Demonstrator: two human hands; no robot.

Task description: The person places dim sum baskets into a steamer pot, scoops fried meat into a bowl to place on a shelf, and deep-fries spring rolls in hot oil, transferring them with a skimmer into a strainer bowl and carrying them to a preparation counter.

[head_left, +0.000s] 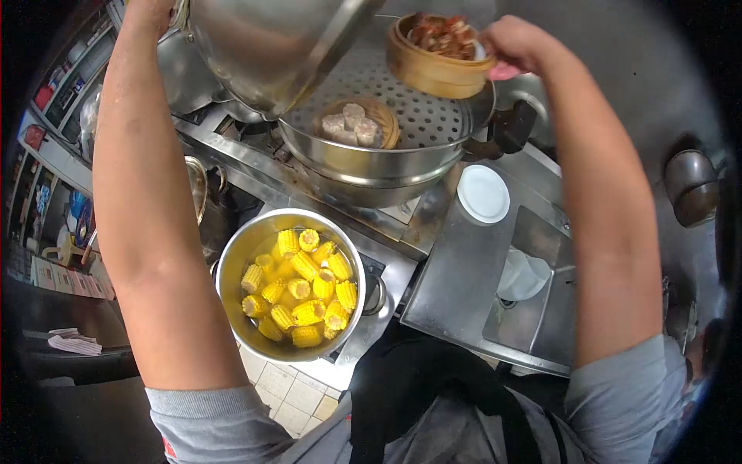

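My left hand (157,6), cut off by the top edge, is at the handle side of a large metal steamer lid (270,46); its fingers are mostly hidden. The lid hangs tilted above the steamer pot (386,164). My right hand (516,45) grips the rim of a bamboo steamer basket (433,73), raised over the perforated tray (429,116). In that basket is reddish-brown food (444,35), perhaps chicken feet. Another bamboo basket (393,124), holding several pale dumplings (352,124), sits on the tray.
Nearer to me stands a metal pot (226,271) of corn pieces in liquid. At right, a white plate (483,193) lies on the steel counter (437,290), beside a sink (514,329) with a white container (524,274). Stocked shelves (58,116) line the left.
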